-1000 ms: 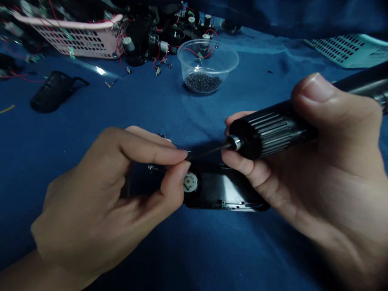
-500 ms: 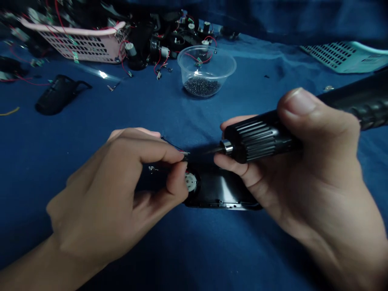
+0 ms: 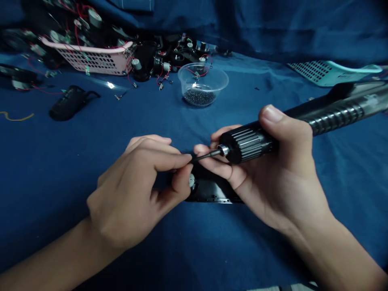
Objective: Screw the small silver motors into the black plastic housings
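Note:
My right hand (image 3: 281,173) is wrapped round a black electric screwdriver (image 3: 248,141), tilted with its bit pointing left. The tip of the bit (image 3: 207,155) meets the pinched thumb and forefinger of my left hand (image 3: 136,186). Whatever small part those fingertips hold is hidden behind them. Below both hands lies a glossy black plastic housing (image 3: 216,190) with a round pale piece (image 3: 192,181) at its left end. My left hand covers part of that end, and my right fingers overlap the other side.
Behind the hands stands a clear plastic bowl (image 3: 224,83) holding small dark screws (image 3: 198,97). A pink basket (image 3: 121,60) and several wired motor parts (image 3: 165,66) sit at the back left. Nearer is a black shell (image 3: 68,105). A teal basket (image 3: 333,74) stands back right.
The screwdriver and my right hand have moved left, bringing the bit to my left fingertips. The small part that showed there is now covered. The camera view has shifted slightly.

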